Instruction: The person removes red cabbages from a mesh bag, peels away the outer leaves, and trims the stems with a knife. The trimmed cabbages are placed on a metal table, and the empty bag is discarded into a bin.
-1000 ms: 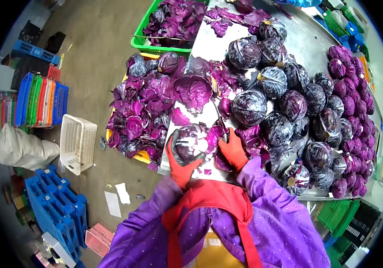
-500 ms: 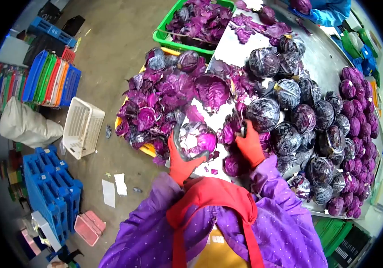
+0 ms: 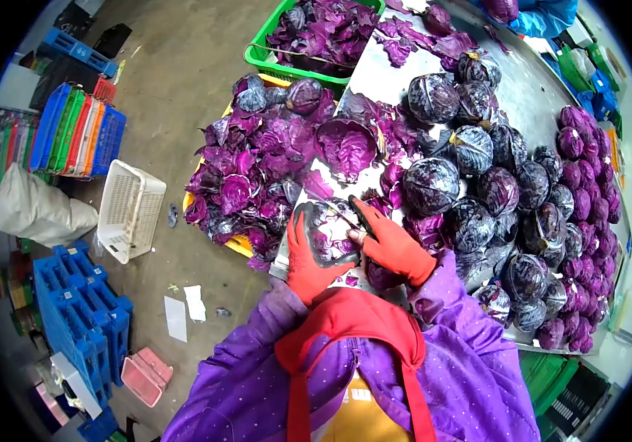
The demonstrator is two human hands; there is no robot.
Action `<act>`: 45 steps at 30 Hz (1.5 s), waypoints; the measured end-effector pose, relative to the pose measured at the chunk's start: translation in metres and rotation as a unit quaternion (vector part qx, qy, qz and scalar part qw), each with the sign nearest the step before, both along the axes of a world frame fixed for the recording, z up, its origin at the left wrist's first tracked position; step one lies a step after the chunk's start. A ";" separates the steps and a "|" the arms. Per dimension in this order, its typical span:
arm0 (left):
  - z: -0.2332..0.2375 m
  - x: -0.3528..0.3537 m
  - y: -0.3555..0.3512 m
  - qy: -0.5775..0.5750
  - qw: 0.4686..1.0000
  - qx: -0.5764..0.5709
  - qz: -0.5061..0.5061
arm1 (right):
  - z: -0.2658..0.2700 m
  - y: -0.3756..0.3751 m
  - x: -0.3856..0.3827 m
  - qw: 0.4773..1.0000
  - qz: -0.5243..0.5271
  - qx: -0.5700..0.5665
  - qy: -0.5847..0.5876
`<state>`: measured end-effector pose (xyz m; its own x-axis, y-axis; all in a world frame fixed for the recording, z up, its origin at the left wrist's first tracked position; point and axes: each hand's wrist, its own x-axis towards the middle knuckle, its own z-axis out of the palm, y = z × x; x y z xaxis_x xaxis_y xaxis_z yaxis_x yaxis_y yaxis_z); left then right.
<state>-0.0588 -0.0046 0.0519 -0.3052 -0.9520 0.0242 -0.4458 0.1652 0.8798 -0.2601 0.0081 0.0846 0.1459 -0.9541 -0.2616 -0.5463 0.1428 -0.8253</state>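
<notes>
My left hand (image 3: 307,259), in a red glove with dark fingers, is wrapped round the near-left side of a red cabbage (image 3: 334,234) on the metal table. The cabbage's pale base faces up. From the right, my right hand (image 3: 393,244), gloved alike, reaches over it and grips what looks like a slim knife (image 3: 341,214), its thin blade lying across the cabbage top. The knife's handle is mostly hidden by the fingers. A large loose cupped leaf (image 3: 347,147) lies just beyond, and untrimmed dark cabbages (image 3: 432,186) sit right of my right hand.
A yellow crate (image 3: 239,245) heaped with purple leaves stands left of the table, with a green crate (image 3: 257,55) of leaves behind it. Trimmed purple cabbages (image 3: 580,199) line the table's right side. A white basket (image 3: 132,211) and blue pallets (image 3: 84,317) stand on the floor.
My right hand has moved left from beside the table's cabbages onto the cabbage in my left hand, bringing the blade over it. The left hand keeps its hold, and the view has shifted slightly.
</notes>
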 end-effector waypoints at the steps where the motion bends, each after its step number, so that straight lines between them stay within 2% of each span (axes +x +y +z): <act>1: -0.001 -0.001 0.000 0.009 1.000 0.004 0.001 | -0.001 -0.001 0.000 1.000 -0.003 -0.004 -0.003; 3: -0.001 -0.003 0.000 0.027 1.000 0.013 0.002 | -0.002 -0.001 0.000 1.000 -0.010 -0.010 -0.008; 4: 0.000 -0.005 -0.003 0.004 1.000 -0.004 0.001 | -0.014 0.000 -0.002 0.997 -0.030 -0.067 -0.021; 6: 0.004 -0.009 -0.005 -0.039 0.999 -0.011 -0.001 | -0.030 -0.010 -0.012 0.988 -0.134 -0.045 -0.065; 9: 0.007 -0.001 -0.011 -0.030 0.998 -0.030 -0.045 | -0.097 -0.003 -0.044 0.970 -0.219 -0.001 -0.107; 11: 0.003 0.006 -0.019 0.008 0.998 -0.026 -0.063 | -0.128 0.007 -0.042 0.956 -0.272 -0.048 -0.097; 13: 0.007 0.011 -0.018 0.046 0.998 0.023 -0.036 | -0.054 0.010 -0.022 0.960 -0.263 -0.049 -0.085; 15: -0.021 0.016 -0.010 0.115 0.991 0.060 0.020 | -0.019 0.025 -0.006 0.982 -0.186 0.014 0.010; 16: -0.026 0.017 -0.004 0.147 0.984 0.084 0.048 | -0.015 0.035 -0.002 0.981 -0.196 0.006 0.009; 17: -0.029 0.021 -0.004 0.109 0.992 0.054 0.035 | -0.014 0.040 0.000 0.979 -0.204 -0.003 0.011; 19: -0.033 0.017 -0.003 0.167 0.982 0.079 0.041 | -0.065 0.049 -0.028 0.967 -0.252 -0.031 0.014; 20: -0.035 0.018 -0.004 0.242 0.957 0.156 0.033 | -0.076 0.050 -0.036 0.963 -0.267 -0.008 0.043; 21: -0.030 0.017 -0.006 0.257 0.959 0.119 0.004 | -0.071 0.046 -0.040 0.964 -0.263 -0.011 0.023; 23: -0.023 0.014 -0.002 0.240 0.964 0.115 0.007 | -0.069 0.044 -0.040 0.954 -0.272 0.006 0.129; 24: -0.042 0.020 -0.001 0.228 0.970 0.083 -0.003 | -0.044 0.040 -0.035 0.956 -0.262 0.035 0.132; 25: -0.025 0.015 -0.003 0.232 0.965 0.125 -0.007 | -0.028 0.037 -0.029 0.961 -0.245 -0.012 0.127; 27: -0.010 0.010 -0.006 0.142 0.984 0.106 -0.027 | -0.004 0.033 -0.017 0.965 -0.212 -0.102 0.117; 28: -0.011 0.010 -0.007 0.043 0.998 0.019 -0.052 | 0.005 0.030 -0.015 0.983 -0.137 -0.104 0.068; 29: -0.017 0.008 -0.007 0.005 0.998 -0.012 -0.068 | 0.017 0.025 -0.012 0.991 -0.077 -0.099 0.036; 31: -0.011 0.004 -0.010 0.012 0.997 0.007 -0.075 | 0.014 0.013 -0.011 0.997 0.001 -0.011 0.071; 35: -0.009 0.007 -0.016 -0.027 0.994 0.029 -0.106 | 0.003 0.003 -0.019 0.998 0.026 -0.021 0.061; 37: -0.007 0.004 -0.021 -0.053 0.992 0.035 -0.111 | -0.012 -0.005 -0.026 0.998 -0.020 -0.047 0.025; 39: -0.007 0.010 -0.029 -0.033 0.986 0.033 -0.161 | -0.026 -0.015 -0.044 0.991 -0.131 0.005 -0.033; 40: -0.015 0.018 -0.033 -0.020 0.983 0.022 -0.183 | -0.047 -0.011 -0.050 0.989 -0.147 0.002 -0.023; 41: -0.018 0.026 -0.037 -0.008 0.979 0.012 -0.204 | -0.071 -0.007 -0.052 0.978 -0.169 0.007 -0.119; 42: -0.011 0.031 -0.050 0.027 0.970 0.055 -0.237 | -0.078 -0.002 -0.050 0.973 -0.192 0.012 -0.126; 43: -0.001 0.035 -0.060 0.013 0.963 0.058 -0.264 | -0.080 0.000 -0.047 0.968 -0.211 0.016 -0.132; 45: -0.018 0.045 -0.066 0.089 0.960 0.129 -0.232 | -0.079 0.015 -0.038 0.956 -0.262 -0.004 -0.133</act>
<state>-0.0140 -0.0702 0.0338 -0.7104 -0.6962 -0.1032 -0.2156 0.0756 0.9736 -0.2982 0.0228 0.0052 -0.2917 -0.9166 -0.2736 -0.1730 0.3319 -0.9273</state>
